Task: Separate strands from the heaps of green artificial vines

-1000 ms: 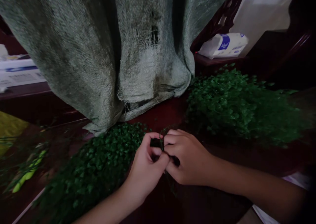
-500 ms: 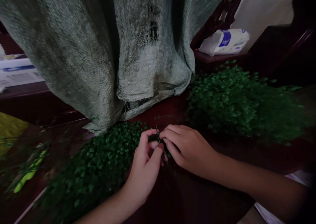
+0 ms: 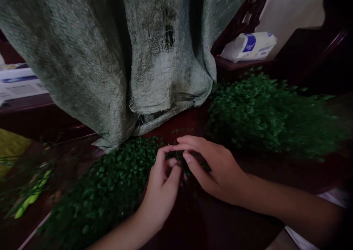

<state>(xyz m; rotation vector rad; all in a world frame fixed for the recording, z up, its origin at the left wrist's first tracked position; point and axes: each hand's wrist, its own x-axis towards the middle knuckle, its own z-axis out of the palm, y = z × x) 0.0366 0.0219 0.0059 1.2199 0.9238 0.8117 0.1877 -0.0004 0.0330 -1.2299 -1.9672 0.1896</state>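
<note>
In the head view my left hand [image 3: 162,185] is closed on a thin green plant stem [image 3: 177,155], held upright between thumb and fingers. Its lower end trails below the fingertips into shadow. My right hand [image 3: 217,169] arches over from the right, index fingertip at my left index finger, thumb held apart; no object shows in its grip. Beside my left hand spreads a heap of small-leaved greens [image 3: 110,184]. Another bushy heap of greens [image 3: 264,114] lies to the right, beyond my right hand. A loose sprig [image 3: 182,131] rests on the dark red surface just past my fingers.
A large woven sack [image 3: 157,84], frayed with a hole, stands behind the heaps. A white-and-blue tissue pack [image 3: 250,46] sits on a ledge at right. At left are a white box [image 3: 22,84], a yellow item [image 3: 12,150] and a bright yellow-green object [image 3: 31,198] among stems.
My right hand's fingers have spread from a pinch at the stem, with the index finger now stretched over it. My left hand keeps the stem. The view has shifted slightly.
</note>
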